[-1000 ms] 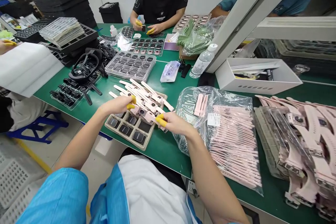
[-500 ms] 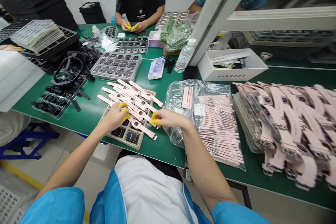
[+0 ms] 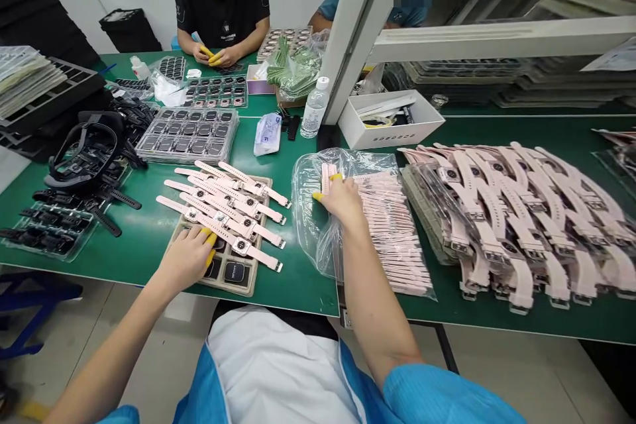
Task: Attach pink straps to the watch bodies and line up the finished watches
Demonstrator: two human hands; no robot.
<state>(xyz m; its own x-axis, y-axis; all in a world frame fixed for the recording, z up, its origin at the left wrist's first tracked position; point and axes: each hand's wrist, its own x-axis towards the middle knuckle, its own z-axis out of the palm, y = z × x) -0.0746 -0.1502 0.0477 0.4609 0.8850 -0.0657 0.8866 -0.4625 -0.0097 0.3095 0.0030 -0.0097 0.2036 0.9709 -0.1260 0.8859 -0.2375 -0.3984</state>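
The right hand [image 3: 344, 200] is held with fingers parted at pink straps [image 3: 325, 173]; whether anything is grasped by the left hand [image 3: 185, 258] at the tray [image 3: 253, 275] cannot be told.

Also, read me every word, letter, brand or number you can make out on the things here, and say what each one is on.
"W": on the chest of the black short-sleeved T-shirt across the table; the line under it is too small to read.

Too small or blurred to read: the row of characters on the white open cardboard box, the label on the clear plastic bottle, the blue print on the white plastic packet, and the mark on the square black watch face.
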